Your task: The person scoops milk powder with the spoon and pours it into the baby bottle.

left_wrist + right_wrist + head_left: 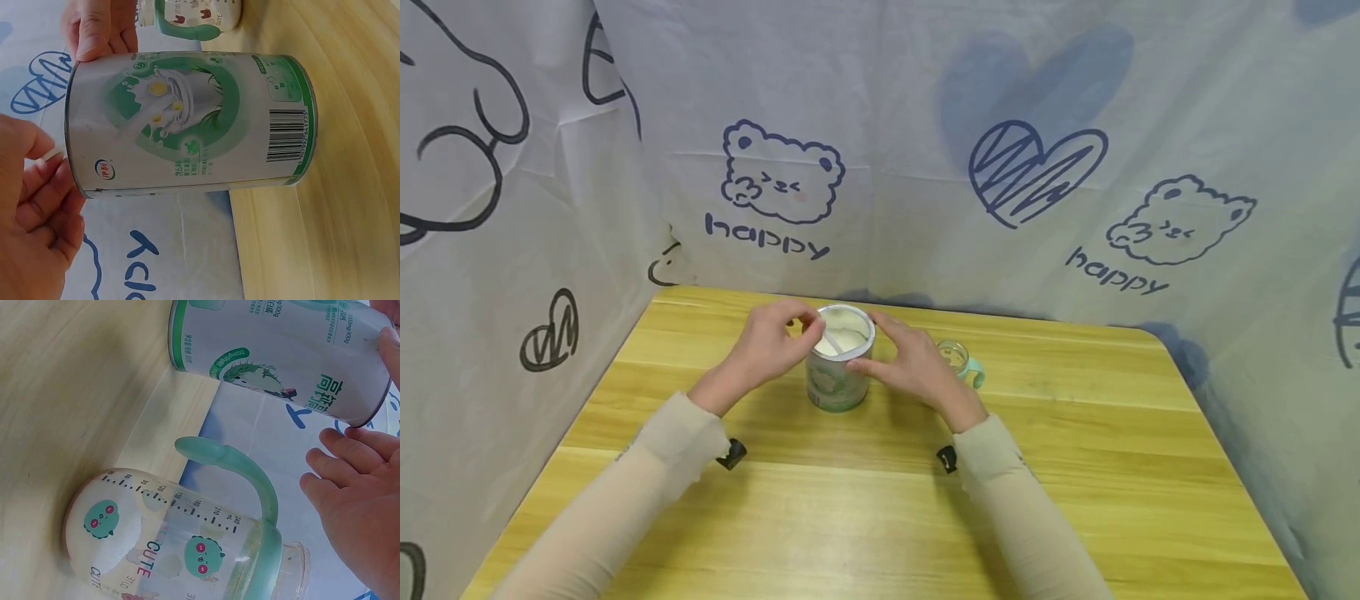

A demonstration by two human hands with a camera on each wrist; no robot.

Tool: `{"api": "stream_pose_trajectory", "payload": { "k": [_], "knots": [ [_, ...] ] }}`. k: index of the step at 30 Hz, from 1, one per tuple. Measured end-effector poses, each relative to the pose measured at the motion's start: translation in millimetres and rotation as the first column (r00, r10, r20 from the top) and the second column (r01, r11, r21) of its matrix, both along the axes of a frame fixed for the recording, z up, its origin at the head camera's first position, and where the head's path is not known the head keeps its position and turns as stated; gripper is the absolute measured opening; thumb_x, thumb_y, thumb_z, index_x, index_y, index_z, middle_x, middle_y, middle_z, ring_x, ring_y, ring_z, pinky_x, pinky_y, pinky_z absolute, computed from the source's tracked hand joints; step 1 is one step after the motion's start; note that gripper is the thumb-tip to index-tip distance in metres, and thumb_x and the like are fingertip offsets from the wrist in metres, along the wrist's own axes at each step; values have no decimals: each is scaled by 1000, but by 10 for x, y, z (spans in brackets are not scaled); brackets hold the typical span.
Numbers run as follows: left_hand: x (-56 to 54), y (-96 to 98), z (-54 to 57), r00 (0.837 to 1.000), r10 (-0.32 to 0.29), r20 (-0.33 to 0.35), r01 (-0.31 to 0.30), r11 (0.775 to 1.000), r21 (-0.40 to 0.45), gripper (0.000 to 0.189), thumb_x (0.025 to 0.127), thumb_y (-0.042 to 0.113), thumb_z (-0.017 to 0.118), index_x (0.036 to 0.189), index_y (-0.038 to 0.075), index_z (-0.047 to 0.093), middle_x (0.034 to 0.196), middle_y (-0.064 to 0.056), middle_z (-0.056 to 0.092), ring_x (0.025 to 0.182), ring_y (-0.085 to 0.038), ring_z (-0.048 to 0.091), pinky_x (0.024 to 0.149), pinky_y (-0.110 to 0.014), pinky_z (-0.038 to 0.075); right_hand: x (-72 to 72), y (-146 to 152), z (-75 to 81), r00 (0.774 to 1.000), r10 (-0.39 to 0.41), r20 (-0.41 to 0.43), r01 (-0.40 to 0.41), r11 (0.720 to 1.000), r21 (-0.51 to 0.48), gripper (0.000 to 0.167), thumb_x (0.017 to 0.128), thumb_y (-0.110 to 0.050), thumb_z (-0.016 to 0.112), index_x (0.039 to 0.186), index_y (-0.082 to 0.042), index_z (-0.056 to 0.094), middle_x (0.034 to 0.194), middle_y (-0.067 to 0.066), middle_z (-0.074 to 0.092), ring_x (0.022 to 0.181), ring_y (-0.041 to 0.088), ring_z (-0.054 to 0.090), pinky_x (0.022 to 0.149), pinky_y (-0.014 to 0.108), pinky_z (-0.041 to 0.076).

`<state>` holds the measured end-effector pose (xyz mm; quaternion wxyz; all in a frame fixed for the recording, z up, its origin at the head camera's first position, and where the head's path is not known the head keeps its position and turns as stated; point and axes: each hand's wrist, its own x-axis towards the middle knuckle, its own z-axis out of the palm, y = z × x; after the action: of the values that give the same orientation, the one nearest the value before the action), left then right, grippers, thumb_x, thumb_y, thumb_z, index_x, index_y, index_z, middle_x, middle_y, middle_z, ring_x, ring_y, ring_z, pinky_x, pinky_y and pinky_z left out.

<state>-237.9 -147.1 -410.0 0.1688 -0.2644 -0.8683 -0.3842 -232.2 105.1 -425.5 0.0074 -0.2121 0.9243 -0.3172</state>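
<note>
A white and green milk powder can [837, 385] stands upright on the table, its top uncovered and pale powder [848, 337] inside. At its left rim my left hand [769, 343] pinches a white scoop handle [832, 342] between thumb and fingers; the scoop's bowl is hidden. My right hand [916, 364] holds the can at the right side of the rim, thumb in front and fingers further back. Just beyond that hand stands a clear baby bottle [169, 531] without a cap, with a mint green handle [250, 478] and pale contents low down.
The wooden table [850, 508] stretches in front of the can and to both sides. Behind it hangs a white cloth [895, 225] with bear and heart drawings, and more cloth encloses the left and right sides.
</note>
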Motion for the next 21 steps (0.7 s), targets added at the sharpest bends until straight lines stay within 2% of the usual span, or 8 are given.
{"api": "stream_pose_trajectory", "payload": {
  "k": [4,10,14,21],
  "knots": [
    [4,-2,0,996,81,22,-83,994,72,12,97,12,71,93,3,78,93,-12,77,87,-30,70,80,-46,55,11,-2,7,1000,-4,6,4,1000,-3,93,89,-62,76,164,-20,40,165,8,47,151,32,47,121,54,41],
    [-8,-19,23,983,175,55,-182,968,173,14,97,12,68,92,4,78,85,-10,76,78,-22,65,70,-27,48,19,-7,18,1000,-11,5,11,1000,2,93,90,-62,76,163,-18,40,165,9,47,150,33,48,121,54,41],
    [-13,-39,45,971,205,122,-228,948,222,16,98,14,67,93,4,78,83,-12,75,74,-20,60,64,-20,45,18,-7,15,1000,-12,7,12,1000,7,93,90,-62,75,164,-19,39,165,9,46,150,33,47,121,54,41],
    [-47,-92,54,943,216,253,-284,918,277,21,100,19,65,96,3,78,81,-9,70,71,-18,56,62,-22,45,9,-1,0,1000,-10,1,10,1000,5,93,89,-62,76,164,-20,39,165,9,46,150,34,47,121,55,40]
  ]
}}
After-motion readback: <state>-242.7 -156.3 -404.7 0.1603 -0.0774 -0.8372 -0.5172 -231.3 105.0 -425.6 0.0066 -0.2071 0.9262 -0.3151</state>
